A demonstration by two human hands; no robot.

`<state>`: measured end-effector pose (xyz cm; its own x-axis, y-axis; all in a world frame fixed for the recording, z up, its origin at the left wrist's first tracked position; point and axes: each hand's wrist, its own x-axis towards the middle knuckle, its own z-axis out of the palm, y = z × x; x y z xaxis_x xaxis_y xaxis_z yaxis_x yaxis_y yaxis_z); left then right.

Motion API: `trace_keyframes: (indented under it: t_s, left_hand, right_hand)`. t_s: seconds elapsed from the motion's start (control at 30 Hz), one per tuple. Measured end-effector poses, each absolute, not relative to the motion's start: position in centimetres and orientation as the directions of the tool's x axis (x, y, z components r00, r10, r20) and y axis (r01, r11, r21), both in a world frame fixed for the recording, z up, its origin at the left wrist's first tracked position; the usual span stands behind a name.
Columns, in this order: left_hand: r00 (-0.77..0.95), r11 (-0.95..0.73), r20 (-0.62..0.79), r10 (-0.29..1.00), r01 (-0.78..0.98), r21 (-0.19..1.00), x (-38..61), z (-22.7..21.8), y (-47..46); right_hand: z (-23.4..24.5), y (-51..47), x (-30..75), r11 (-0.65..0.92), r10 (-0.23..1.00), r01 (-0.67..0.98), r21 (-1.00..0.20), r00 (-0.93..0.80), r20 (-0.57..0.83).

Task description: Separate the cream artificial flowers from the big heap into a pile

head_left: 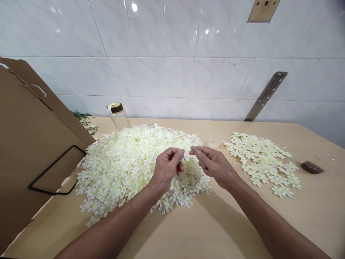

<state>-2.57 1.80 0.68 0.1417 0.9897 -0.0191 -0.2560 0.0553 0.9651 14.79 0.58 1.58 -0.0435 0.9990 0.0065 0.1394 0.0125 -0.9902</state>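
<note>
Both hands are raised in front of a big heap of white and pale yellow artificial flowers [124,162]. My left hand [169,163] is closed in a pinch on a small white flower [185,154], which shows at the thumb and fingertip. Just to its right, my right hand [212,162] has its thumb and forefinger pressed together; whatever lies between them is too small to make out. A short gap parts the fingertips of the two hands. To the right of my right hand, a thinner spread of the same flowers [264,158] lies on the table.
A cardboard box [35,144] stands at the left, with a black wire frame [54,172] against it. Behind the heap is a bottle [118,116]. Green stems [84,118] lie by the box. A clear dish [216,139] and a brown object [312,167] rest on the table [199,230].
</note>
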Motion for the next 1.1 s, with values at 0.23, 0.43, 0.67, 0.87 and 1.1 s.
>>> trace_keyframes:
  t_s: [0.23, 0.43, 0.67, 0.87, 1.1]
  left_hand:
    - [0.128, -0.035, 0.057, 0.99, -0.169, 0.985, -2.1, 0.0, 1.4]
    - [0.136, 0.014, 0.018, 0.991, -0.235, 0.972, -1.9, 0.2, 1.2]
    - [0.282, 0.17, -0.088, 0.955, -0.284, 0.943, -1.9, 0.7, 1.1]
    - [0.295, 0.181, -0.081, 0.952, -0.328, 0.927, -2.4, 1.0, 1.4]
    - [0.155, 0.137, -0.091, 0.984, -0.318, 0.938, -2.8, 1.0, 1.9]
  right_hand:
    - [1.0, 0.1, 13.2, -0.04, 0.994, 0.015, -0.999, -0.101, -0.041]
    - [0.6, 0.2, 13.4, -0.014, 0.996, 0.035, -0.999, -0.083, -0.017]
    - [0.4, 0.2, 13.5, -0.035, 0.992, 0.025, -0.999, -0.119, -0.038]
    - [0.4, 0.2, 13.6, -0.094, 0.983, -0.024, -0.995, -0.16, -0.089]
    - [1.4, 0.0, 13.9, -0.13, 0.975, -0.066, -0.989, -0.187, -0.116]
